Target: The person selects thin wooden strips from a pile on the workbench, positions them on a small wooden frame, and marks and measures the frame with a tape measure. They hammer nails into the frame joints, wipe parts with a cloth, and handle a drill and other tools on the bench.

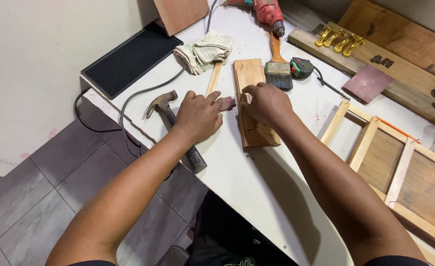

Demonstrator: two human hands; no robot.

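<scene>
Left hand (198, 116) is pinching a small dark sandpaper piece (226, 103) between fingertips, just left of the wood block (253, 98). Right hand (266, 103) is pressing curled fingers down on that block, lying on the white bench (257, 182). Hammer (170, 123) is lying under the left wrist; paintbrush (277, 69) and tape measure (301, 67) are sitting just beyond the right hand.

I see both arms bare to the upper arm | dark short sleeves at bottom edge | left hand (198, 116), right hand (266, 103): no gloves, rings or watch
</scene>
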